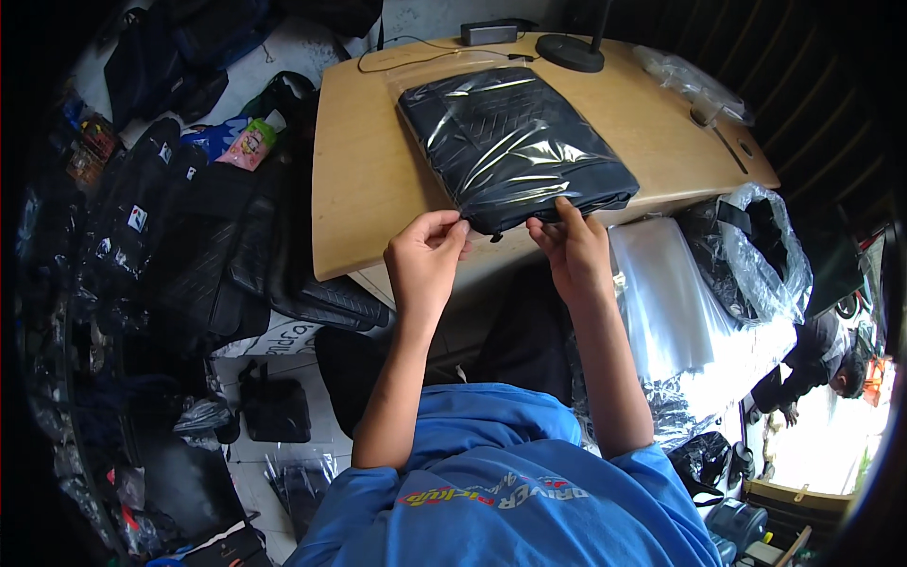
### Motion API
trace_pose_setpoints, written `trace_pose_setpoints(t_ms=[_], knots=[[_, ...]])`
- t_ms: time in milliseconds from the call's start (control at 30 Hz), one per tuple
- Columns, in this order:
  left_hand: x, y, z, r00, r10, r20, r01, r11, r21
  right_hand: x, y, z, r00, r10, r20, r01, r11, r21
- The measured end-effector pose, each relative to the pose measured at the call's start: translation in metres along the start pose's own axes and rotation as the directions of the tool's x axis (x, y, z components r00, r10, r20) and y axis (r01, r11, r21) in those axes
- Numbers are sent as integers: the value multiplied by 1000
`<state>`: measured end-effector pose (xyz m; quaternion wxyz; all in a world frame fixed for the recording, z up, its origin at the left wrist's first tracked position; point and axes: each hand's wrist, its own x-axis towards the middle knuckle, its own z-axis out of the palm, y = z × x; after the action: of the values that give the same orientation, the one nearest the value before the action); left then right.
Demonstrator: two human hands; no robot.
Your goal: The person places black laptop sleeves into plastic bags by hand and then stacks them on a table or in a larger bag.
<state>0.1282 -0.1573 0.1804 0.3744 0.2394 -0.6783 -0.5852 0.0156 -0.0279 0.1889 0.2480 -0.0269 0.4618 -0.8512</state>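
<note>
A black bag in a clear plastic sleeve [515, 142] lies flat on the wooden table [359, 170], its near end at the table's front edge. Thumb and fingers of my left hand [430, 253] pinch the plastic at the near left corner. My right hand [574, 248] holds the near edge, thumb side on top and fingers curled at the rim. Glare on the plastic hides part of the bag's surface. What lies under the near edge cannot be seen.
Black bags [179, 255] are piled on the left. Clear plastic sleeves [661, 293] hang at the right beside a plastic-wrapped bundle [765, 246]. On the table's far side stand a round black base [570, 54] and a small adapter box [488, 34]. Another person [822, 359] bends at far right.
</note>
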Motion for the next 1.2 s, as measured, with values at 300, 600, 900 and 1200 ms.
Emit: trace_pose_setpoints(t_ms=[300, 600, 900, 1200], knots=[[-24, 9, 13, 961, 274, -37, -262, 944, 201, -5, -1, 25, 993, -54, -103, 56, 998, 15], [-22, 1, 16, 932, 348, -98, -325, 926, 192, 2, 8, 24, 995, -64, -82, 67, 997, 38], [5, 8, -9, 755, 642, 135, -604, 600, 525, -2, 13, 25, 999, -2, 32, -1, 993, 114], [2, 1, -13, 823, 564, 64, -506, 677, 534, -2, 21, 34, 996, -18, -85, 29, 991, 128]])
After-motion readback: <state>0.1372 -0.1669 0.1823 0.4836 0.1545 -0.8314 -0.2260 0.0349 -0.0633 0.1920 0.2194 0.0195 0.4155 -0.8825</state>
